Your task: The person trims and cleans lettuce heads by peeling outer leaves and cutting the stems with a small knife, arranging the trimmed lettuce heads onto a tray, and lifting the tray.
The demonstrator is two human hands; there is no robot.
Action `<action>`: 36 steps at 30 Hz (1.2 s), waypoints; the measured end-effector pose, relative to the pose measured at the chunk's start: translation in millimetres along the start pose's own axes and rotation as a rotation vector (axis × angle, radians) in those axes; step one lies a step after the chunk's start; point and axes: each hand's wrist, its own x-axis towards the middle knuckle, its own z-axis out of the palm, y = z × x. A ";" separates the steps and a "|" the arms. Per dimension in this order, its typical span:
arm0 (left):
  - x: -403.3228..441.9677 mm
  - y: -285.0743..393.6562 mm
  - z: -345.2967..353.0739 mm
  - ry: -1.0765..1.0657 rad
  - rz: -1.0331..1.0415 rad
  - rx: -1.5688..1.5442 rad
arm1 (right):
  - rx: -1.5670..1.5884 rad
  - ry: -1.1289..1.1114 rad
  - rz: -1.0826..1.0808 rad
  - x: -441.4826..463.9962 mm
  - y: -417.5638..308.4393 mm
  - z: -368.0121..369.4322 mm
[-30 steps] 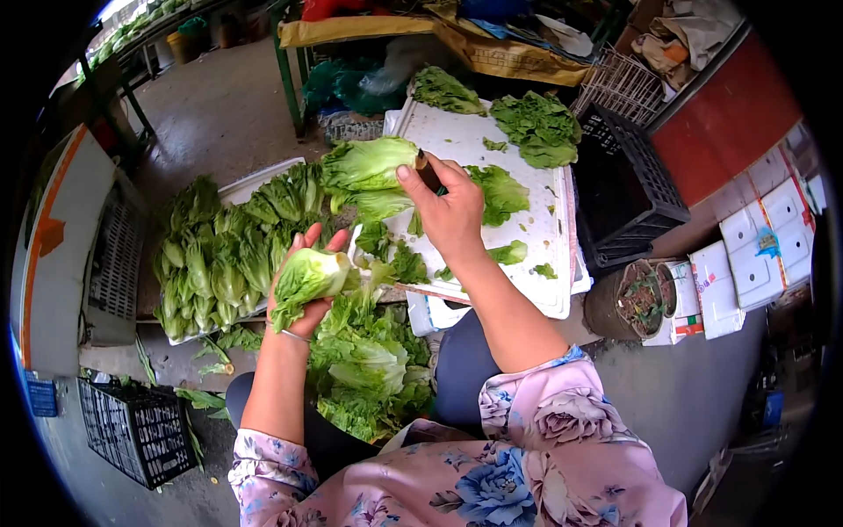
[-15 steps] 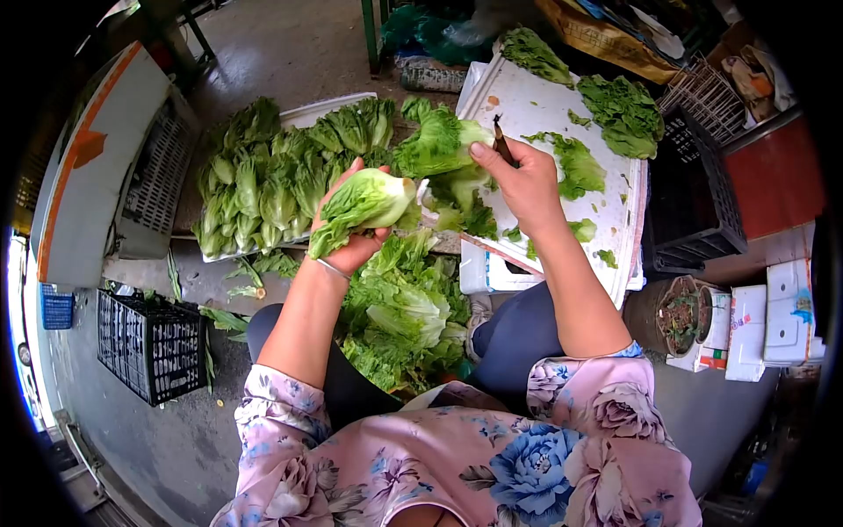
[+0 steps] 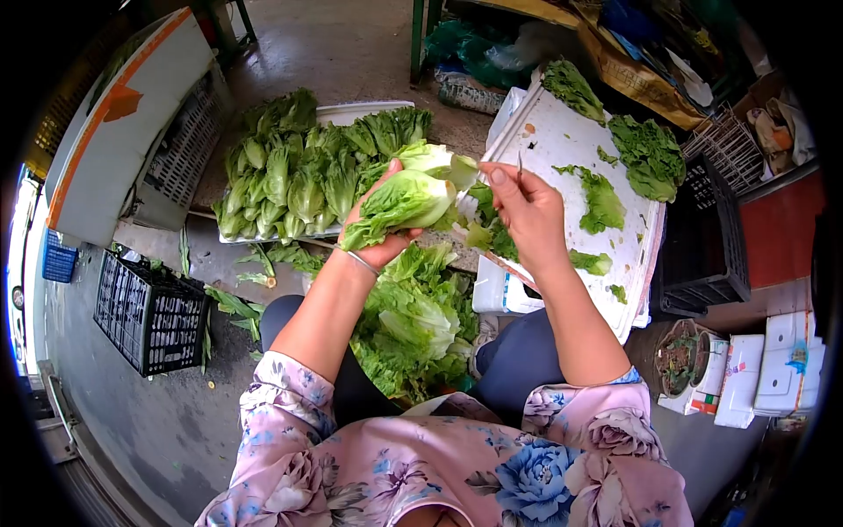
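My left hand (image 3: 373, 237) is wrapped round a trimmed lettuce head (image 3: 408, 206), its cut stem end facing right. Just right of it, my right hand (image 3: 527, 202) pinches the pale base of a loose lettuce leaf (image 3: 439, 160) between thumb and forefinger. A small knife (image 3: 519, 167) is also in that hand, its thin blade pointing up; the rest of it is hidden by the fingers. Rows of lettuce heads (image 3: 303, 180) lie on a white tray at the left. Below my hands, between my knees, is a heap of loose leaves (image 3: 408, 316).
A white foam board (image 3: 553, 145) with leaf scraps and a leafy bunch (image 3: 648, 156) lies at the right. Black crates stand at the far right (image 3: 702, 255) and lower left (image 3: 151, 312). A bucket (image 3: 683, 360) and white foam boxes (image 3: 781, 369) are at the lower right.
The view has shifted, so the surroundings appear elsewhere. The leaf in my right hand, earlier higher and apart, now lies close behind the head in my left hand. Both hands keep their hold.
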 end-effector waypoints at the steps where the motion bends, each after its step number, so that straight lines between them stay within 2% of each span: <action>1: -2.2 1.2 3.1 0.042 0.037 -0.006 | 0.088 -0.122 0.027 -5.7 -8.0 2.9; 2: -4.2 1.8 4.0 0.087 0.069 -0.010 | 0.178 -0.241 0.057 -10.4 -12.2 6.1; 3: -3.0 5.4 -0.2 -0.035 0.061 0.015 | 0.181 -0.242 0.059 -13.1 -11.3 10.3; 5: -1.6 5.6 -4.0 -0.040 0.101 0.059 | 0.199 -0.323 0.032 -16.0 -8.4 17.3; 8: -1.9 6.5 -2.5 -0.083 0.175 0.107 | 0.186 -0.331 -0.002 -15.2 0.5 18.8; 10: -3.2 5.8 3.0 0.002 0.259 0.132 | 0.176 -0.342 0.005 -14.5 0.8 18.3; 12: -4.9 6.1 2.0 -0.026 0.257 0.125 | 0.167 -0.352 0.011 -14.2 0.5 17.7; 21: 0.6 4.7 -3.3 0.055 0.397 0.169 | 0.285 -0.428 0.127 -14.8 -10.7 12.2; 23: -1.5 3.6 -1.2 0.102 0.429 0.152 | 0.361 -0.452 0.213 -14.4 -11.4 10.6; 26: -1.7 2.5 -0.8 0.081 0.438 0.107 | 0.408 -0.464 0.231 -12.6 -5.6 8.8; 28: -2.7 1.5 0.0 0.076 0.444 0.120 | 0.349 -0.413 0.210 -11.3 5.5 9.8; 30: -2.0 1.1 0.0 0.095 0.422 0.088 | -0.075 -0.139 -0.057 -9.6 13.9 12.8; 31: -1.0 1.7 2.1 0.115 0.415 0.054 | -0.076 -0.143 -0.057 -7.3 13.6 10.5; 33: -7.8 3.9 9.6 0.102 0.455 0.151 | -0.164 0.020 0.085 1.6 12.2 1.8; 34: -11.2 4.5 13.0 0.089 0.492 0.249 | -0.169 0.016 0.087 5.0 11.1 0.4; 35: -9.8 5.0 12.8 0.050 0.530 0.373 | -0.050 -0.060 0.057 7.1 9.5 -1.8; 36: -9.2 3.7 10.8 0.057 0.522 0.363 | 0.072 -0.132 0.035 6.6 8.8 -3.5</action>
